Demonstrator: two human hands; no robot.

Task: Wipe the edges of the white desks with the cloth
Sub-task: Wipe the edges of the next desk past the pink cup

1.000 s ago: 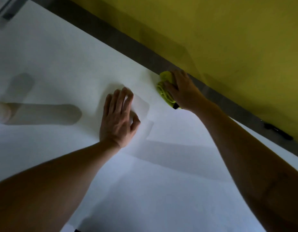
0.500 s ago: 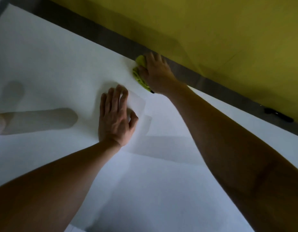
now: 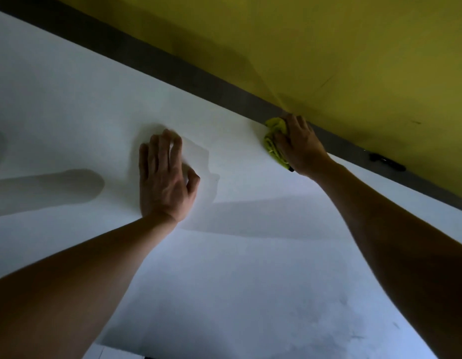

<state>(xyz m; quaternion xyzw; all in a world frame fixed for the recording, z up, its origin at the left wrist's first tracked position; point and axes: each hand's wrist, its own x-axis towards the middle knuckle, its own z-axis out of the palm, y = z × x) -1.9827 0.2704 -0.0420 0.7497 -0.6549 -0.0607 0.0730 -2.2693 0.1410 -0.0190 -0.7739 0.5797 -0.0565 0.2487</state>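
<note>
Fingers of right hand [image 3: 301, 147] press the bunched cloth [image 3: 274, 141] on the bench [image 3: 250, 281] back edge, left hand [image 3: 165, 182] flat, empty; I judge steady pressure along the strip [image 3: 173, 71] best.

Cloth [image 3: 272, 141]: yellow-green, bunched and creased, pressed flat on the white worktop [image 3: 250, 268] at its far edge, touching the dark strip that borders that edge. Most of it is covered by the right hand [image 3: 301, 149]; a crumpled part shows at the fingertips and along the thumb side. Worktop: smooth, matte white, with faint scuffs toward the near right.
</note>
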